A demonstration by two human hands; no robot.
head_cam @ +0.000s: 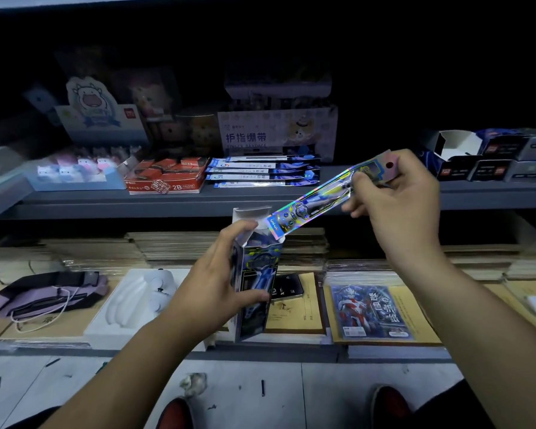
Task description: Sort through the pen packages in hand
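My left hand [211, 280] grips a tall blue printed box [256, 283] upright, its top flap open. My right hand [396, 193] pinches the upper end of a long holographic pen pack [316, 201]. The pack slants down to the left and its lower tip sits at the box's open mouth. Both are held in front of a grey shelf [167, 202], above the lower ledge.
The shelf carries a red 2B eraser box [167, 178], blue flat packs [263, 171], small cow-shaped figures [75, 170], a finger bandage display [276, 134] and dark boxes [489, 162]. Below lie a purple pouch [50, 292], a white tray [136, 301], a phone [287, 287] and a hero-printed book [369, 311].
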